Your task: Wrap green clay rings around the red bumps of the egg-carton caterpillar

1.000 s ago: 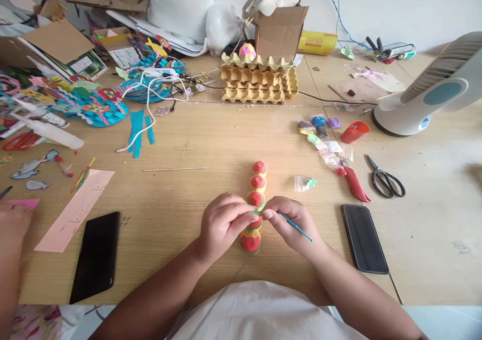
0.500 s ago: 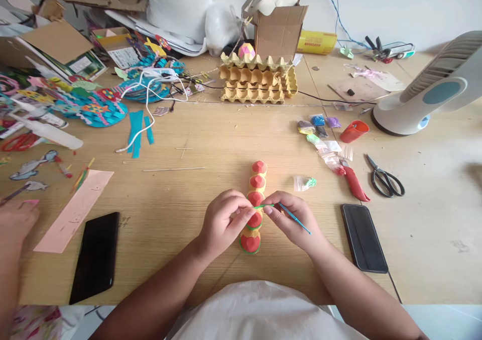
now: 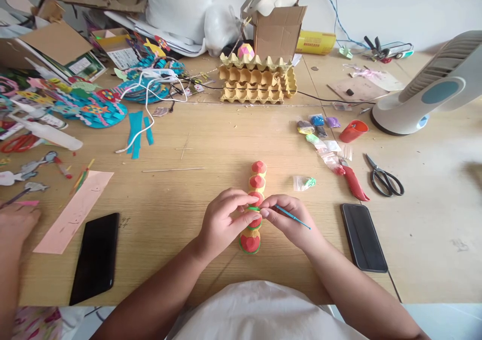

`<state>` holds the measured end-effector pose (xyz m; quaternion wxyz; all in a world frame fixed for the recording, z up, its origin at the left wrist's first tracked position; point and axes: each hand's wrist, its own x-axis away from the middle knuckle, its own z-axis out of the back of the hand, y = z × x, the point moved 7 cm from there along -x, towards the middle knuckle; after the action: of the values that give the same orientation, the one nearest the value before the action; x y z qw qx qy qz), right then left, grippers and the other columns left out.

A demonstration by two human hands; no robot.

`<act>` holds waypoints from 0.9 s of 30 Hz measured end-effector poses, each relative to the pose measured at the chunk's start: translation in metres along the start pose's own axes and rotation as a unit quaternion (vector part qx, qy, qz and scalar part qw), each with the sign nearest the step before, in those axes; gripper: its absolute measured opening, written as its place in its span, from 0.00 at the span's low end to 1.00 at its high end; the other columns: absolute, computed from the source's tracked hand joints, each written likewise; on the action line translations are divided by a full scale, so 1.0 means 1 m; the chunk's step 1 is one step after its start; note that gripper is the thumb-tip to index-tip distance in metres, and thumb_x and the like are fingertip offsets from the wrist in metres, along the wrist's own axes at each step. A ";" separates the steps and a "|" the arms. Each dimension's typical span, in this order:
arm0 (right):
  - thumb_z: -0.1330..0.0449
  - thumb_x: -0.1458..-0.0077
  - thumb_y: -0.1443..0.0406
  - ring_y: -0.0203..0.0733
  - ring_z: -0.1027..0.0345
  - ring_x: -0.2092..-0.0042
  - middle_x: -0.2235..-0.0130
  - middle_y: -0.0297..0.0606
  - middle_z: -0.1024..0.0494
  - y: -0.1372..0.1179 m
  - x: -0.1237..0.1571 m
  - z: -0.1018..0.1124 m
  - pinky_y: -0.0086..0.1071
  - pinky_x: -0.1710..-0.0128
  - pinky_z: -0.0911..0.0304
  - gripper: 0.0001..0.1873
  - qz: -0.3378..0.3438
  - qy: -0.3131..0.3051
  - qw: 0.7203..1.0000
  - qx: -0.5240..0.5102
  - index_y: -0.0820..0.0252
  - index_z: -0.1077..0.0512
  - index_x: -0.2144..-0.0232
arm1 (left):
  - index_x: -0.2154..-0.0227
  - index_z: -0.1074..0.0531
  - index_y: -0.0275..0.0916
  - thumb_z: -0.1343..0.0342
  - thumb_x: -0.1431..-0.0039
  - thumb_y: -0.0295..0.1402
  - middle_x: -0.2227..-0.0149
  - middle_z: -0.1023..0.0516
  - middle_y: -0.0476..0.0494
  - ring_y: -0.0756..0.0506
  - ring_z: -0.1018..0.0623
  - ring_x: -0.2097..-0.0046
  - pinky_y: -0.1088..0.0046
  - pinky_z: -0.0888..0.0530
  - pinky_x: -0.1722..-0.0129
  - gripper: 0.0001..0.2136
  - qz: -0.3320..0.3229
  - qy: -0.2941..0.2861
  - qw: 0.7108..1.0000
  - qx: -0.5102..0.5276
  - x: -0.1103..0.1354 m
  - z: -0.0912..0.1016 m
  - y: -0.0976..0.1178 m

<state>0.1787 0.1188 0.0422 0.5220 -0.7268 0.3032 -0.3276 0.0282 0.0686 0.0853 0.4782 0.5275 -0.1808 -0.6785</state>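
A row of egg-carton cups (image 3: 255, 234) lies lengthwise before me, each yellow cup topped with red. Green edging runs round the nearer red tops. Across the middle of the row lies a thin green clay strip (image 3: 253, 208). My left hand (image 3: 226, 220) grips the row from the left, index finger and thumb apart on either side of the green strip. From the right, my right hand (image 3: 291, 218) pinches near the strip's end. A thin blue modelling tool (image 3: 295, 217) is tucked in that same hand and points down to the right.
To the right lie a bag of green clay (image 3: 305, 183), scissors (image 3: 384, 177), a red-handled knife (image 3: 355, 182) and a phone (image 3: 363, 237). Another phone (image 3: 95, 257) and pink paper (image 3: 73, 212) are left, near another person's hand (image 3: 17, 224). Egg trays (image 3: 256, 81) stand behind.
The green strip has come down onto the row of cups. My left index finger and thumb have parted, and my right hand has shifted slightly left with the blue tool lying flatter.
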 end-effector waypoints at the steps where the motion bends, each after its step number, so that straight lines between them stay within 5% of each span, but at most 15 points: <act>1: 0.28 0.43 0.56 0.39 0.26 0.64 0.68 0.35 0.20 0.000 0.000 0.000 0.33 0.61 0.30 0.12 0.001 0.003 1.000 -0.005 0.57 0.21 0.66 | 0.53 0.22 0.42 0.31 0.42 0.26 0.58 0.18 0.45 0.49 0.20 0.62 0.75 0.22 0.63 0.14 0.004 -0.006 1.000 0.012 0.000 -0.001 -0.001; 17: 0.26 0.47 0.57 0.40 0.25 0.63 0.65 0.35 0.19 -0.006 0.001 -0.002 0.35 0.60 0.28 0.14 -0.012 -0.019 1.000 -0.015 0.56 0.20 0.61 | 0.66 0.22 0.40 0.37 0.36 0.26 0.68 0.20 0.48 0.49 0.21 0.65 0.73 0.24 0.62 0.03 -0.009 0.013 0.998 -0.060 -0.001 0.005 0.004; 27: 0.32 0.40 0.55 0.40 0.27 0.66 0.66 0.38 0.17 -0.014 0.001 0.005 0.34 0.63 0.32 0.13 0.035 0.020 0.995 0.087 0.58 0.19 0.63 | 0.54 0.21 0.43 0.33 0.39 0.26 0.58 0.17 0.46 0.49 0.18 0.62 0.74 0.21 0.59 0.11 0.028 0.005 1.000 -0.004 0.003 -0.001 -0.006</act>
<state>0.1844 0.1243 0.0543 0.5884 -0.6610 0.3094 -0.3482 0.0261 0.0695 0.0790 0.4998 0.5235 -0.1904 -0.6632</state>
